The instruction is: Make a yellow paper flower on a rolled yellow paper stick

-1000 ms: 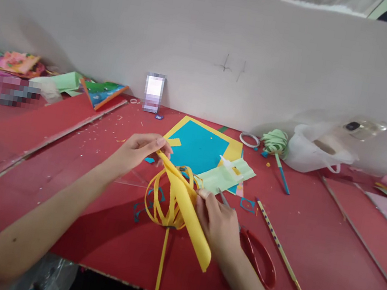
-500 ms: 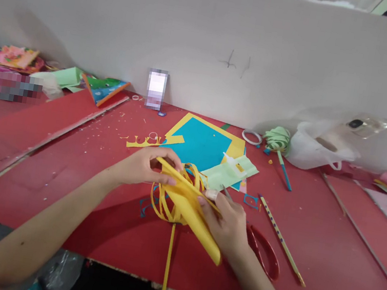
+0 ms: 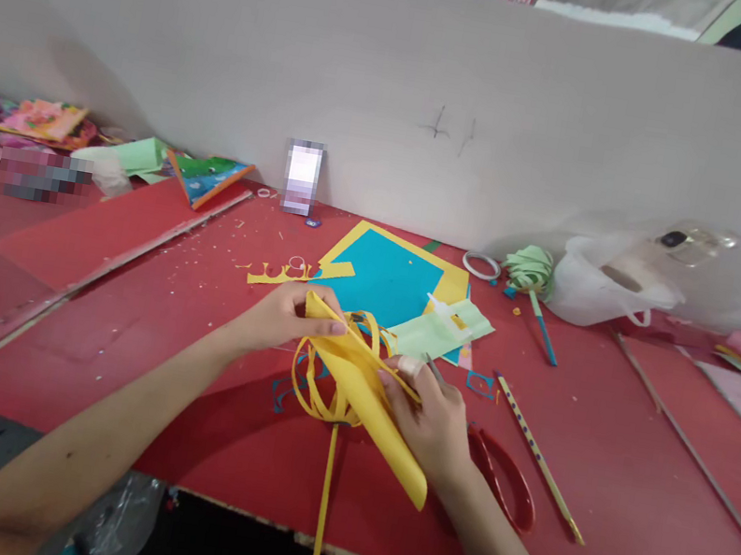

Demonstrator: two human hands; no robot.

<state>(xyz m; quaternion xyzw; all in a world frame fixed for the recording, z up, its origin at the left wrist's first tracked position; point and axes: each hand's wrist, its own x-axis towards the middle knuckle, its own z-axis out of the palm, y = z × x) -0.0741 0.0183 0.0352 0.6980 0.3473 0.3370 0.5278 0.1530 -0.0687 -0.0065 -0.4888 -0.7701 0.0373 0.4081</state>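
Clearly light and floppy, the yellow paper roll (image 3: 364,400) at frame centre creases easily; left hand (image 3: 279,314) pinches its tip, right hand (image 3: 432,420) clasps its body.

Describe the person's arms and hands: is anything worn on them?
Both arms are bare as far up as the picture shows, with no sleeves, gloves, watch or bracelet in view. The left hand wears nothing. The right hand has a pale strip, seemingly a plaster, wrapped round one fingertip.
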